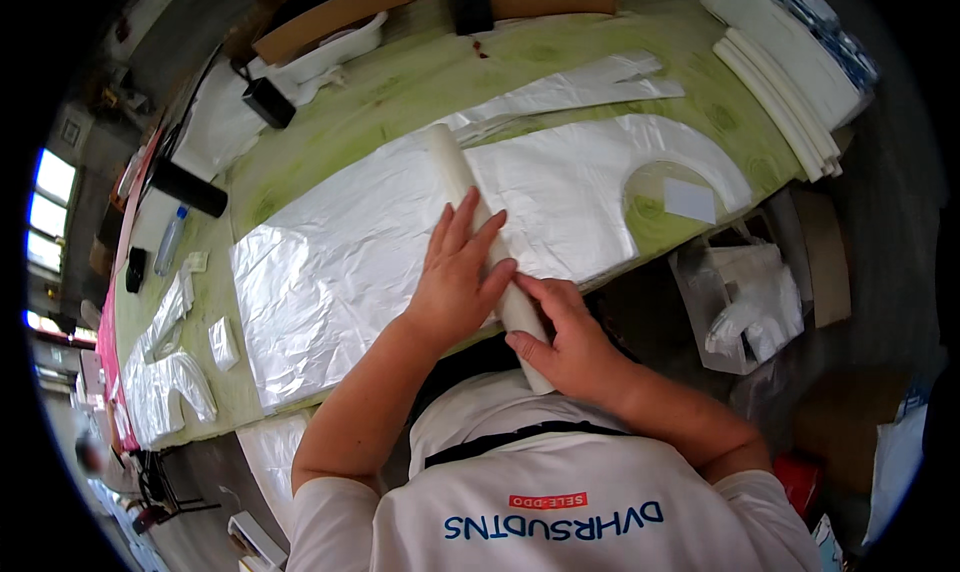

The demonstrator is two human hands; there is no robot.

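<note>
Green-patterned tabletop [400, 82] stretches across the frame, and near its centre we see a pale tube [450, 162] lying aslant over shiny white plastic sheeting [340, 262]. Our left hand [455, 279] rests on the tube, loosely spread, not clasping; our right hand [575, 344] bends over its lower part, though we cannot tell whether it grips.

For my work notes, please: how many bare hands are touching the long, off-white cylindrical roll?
2: the bare left hand lies on the middle of the roll; the bare right hand touches it nearer the lower end.
</note>
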